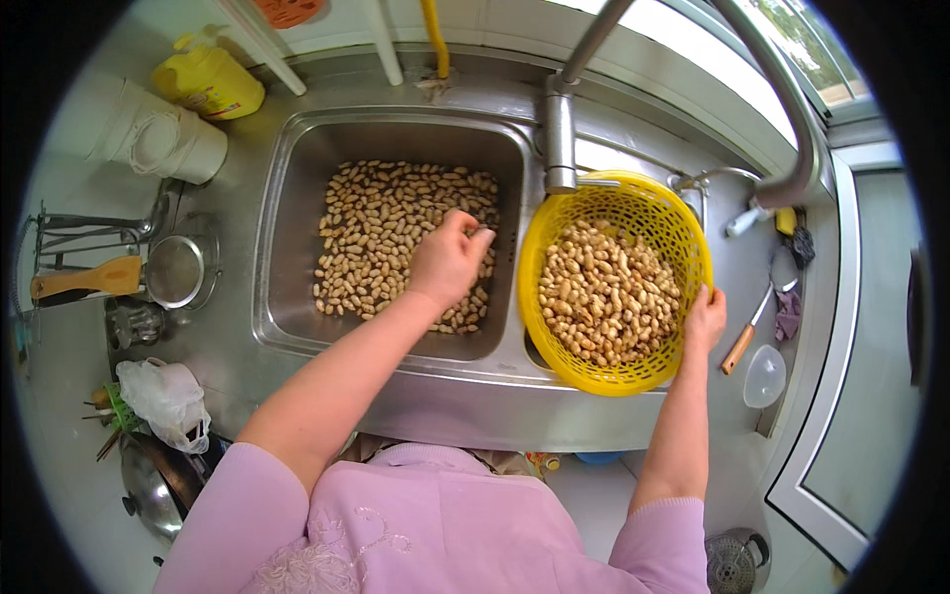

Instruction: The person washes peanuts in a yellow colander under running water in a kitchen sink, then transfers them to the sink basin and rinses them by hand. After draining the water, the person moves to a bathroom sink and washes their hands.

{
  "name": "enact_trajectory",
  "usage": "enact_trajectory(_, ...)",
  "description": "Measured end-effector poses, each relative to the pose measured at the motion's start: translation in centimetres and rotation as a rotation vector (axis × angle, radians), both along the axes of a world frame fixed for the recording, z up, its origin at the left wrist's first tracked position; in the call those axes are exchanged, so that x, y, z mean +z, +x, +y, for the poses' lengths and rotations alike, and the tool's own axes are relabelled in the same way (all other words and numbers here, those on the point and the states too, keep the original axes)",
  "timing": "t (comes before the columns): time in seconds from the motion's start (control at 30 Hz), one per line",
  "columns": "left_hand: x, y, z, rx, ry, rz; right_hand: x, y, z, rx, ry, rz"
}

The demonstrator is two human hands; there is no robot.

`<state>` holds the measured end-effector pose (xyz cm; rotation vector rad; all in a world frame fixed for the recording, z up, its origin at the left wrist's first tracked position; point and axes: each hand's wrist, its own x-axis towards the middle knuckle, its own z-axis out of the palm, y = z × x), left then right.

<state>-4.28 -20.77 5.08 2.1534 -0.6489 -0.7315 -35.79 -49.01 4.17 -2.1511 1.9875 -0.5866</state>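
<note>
Unshelled peanuts (371, 230) spread in a loose layer across the bottom of the stainless-steel sink (300, 160). Over their right side hangs my left hand (445, 260), its fingers curled and thumb near the fingertips; whether anything sits between them cannot be seen. To the right of the sink bowl, a yellow plastic colander basket (531, 312) rests tilted towards me. A heap of more unshelled peanuts (605, 297) covers its bottom. My right hand (705, 319) grips the basket's right rim, thumb showing on the outside.
A metal faucet (560, 141) reaches over the basket's far rim. Left of the sink stand a yellow jug (211, 82), a white bucket (200, 152) and a strainer (176, 272). On the right lie a wooden-handled utensil (738, 349) and a clear plastic bowl (764, 377).
</note>
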Motion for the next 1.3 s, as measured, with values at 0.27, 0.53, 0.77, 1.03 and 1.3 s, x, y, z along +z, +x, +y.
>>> enact_trajectory(0.27,-8.3,14.6,12.4,0.285,0.376,-0.33,4.6,16.6,18.3,0.52,0.443,-0.709)
enact_trajectory(0.53,-14.1,17.5,10.3,0.307,0.388,0.017,-11.8,29.3,21.9,0.328,0.641,-0.126)
enact_trajectory(0.77,-15.3,11.3,4.4,0.723,-0.025,0.737,-18.0,35.6,28.2,0.131,0.894,-0.561)
enact_trajectory(1.03,-6.7,4.9,3.3,0.882,-0.606,0.739,-7.3,32.2,28.6,0.273,0.703,-0.982)
enact_trajectory(1.3,7.8,-4.2,-3.4,0.371,-0.85,0.673,7.8,22.0,22.1,0.322,0.4,-1.333)
